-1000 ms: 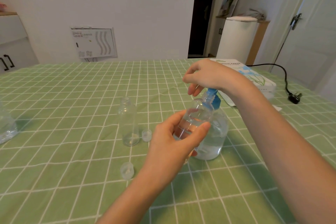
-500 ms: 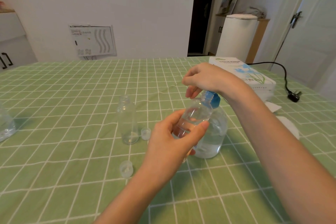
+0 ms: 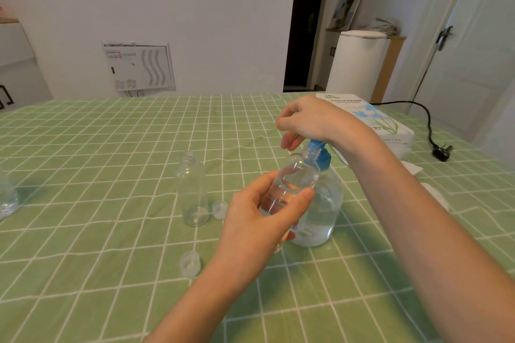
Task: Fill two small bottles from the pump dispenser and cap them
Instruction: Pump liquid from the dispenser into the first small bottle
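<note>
Gripping small bottle (image 3: 294, 179) w/ L hand (image 3: 257, 221) | R hand (image 3: 316, 120) atop pump dispenser (image 3: 324, 205), grip unclear

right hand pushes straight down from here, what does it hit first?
The blue pump head, directly beneath the right hand. They look to be touching or nearly so, though one view leaves the depth unclear.

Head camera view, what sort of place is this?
Probably a home dining room or kitchen: a green checked tablecloth, a tissue box, and a white bin beside an open doorway.
</note>
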Motion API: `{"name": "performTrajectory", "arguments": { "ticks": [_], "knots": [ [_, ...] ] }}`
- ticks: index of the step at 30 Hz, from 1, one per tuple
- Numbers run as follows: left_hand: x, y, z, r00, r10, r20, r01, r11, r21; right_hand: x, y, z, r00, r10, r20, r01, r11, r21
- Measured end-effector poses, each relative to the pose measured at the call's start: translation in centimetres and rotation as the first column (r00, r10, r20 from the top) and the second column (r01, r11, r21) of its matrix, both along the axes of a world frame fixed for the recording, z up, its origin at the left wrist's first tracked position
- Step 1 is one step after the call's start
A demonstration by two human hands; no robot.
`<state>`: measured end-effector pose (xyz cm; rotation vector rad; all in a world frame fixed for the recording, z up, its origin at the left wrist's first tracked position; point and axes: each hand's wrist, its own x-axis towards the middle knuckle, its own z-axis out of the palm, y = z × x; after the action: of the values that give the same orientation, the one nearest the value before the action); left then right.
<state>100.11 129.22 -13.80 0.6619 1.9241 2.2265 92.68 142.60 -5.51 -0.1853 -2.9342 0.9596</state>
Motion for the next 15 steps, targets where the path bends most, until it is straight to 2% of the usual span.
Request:
{"name": "performTrajectory", "arguments": {
  "ticks": [9, 15],
  "knots": [
    [-0.07, 0.04, -0.17, 1.000, -0.002, 0.000, 0.002, 1.000, -0.019, -0.06, 0.18, -0.99, 1.000, -0.003, 0.018, 0.003, 1.000, -0.008],
    [0.10, 0.02, 0.15, 1.000, -0.002, 0.018, 0.002, 1.000, 0.002, -0.21, 0.28, -0.21, 0.999, -0.006, -0.042, 0.007, 1.000, 0.014]
  ]
}}
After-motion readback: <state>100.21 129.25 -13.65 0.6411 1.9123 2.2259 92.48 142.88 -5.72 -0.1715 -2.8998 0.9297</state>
